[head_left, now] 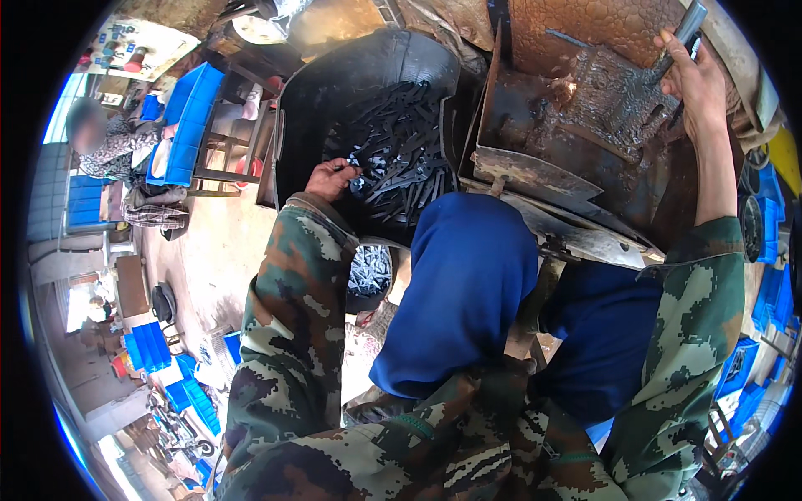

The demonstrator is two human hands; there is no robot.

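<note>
My left hand [332, 179] is at the left side of a black bin [409, 54], its fingers curled together beside a heap of dark flat metal pieces [409, 179]. Small bright glints show at the fingertips, but what they pinch is too small to make out. At the upper right, my right hand [699, 88] is closed around a grey metal bar [687, 29], which looks like a lever or handle. Below the bar lies a brown, wet-looking metal trough [535, 171] with a grimy, oily surface.
A round container [368, 271] of shiny metal pieces stands below the bin. My blue-clad knee [472, 275] is close to bin and trough. A person [109, 150] sits at far left by a blue crate [185, 125]. More blue bins [150, 346] stand lower left.
</note>
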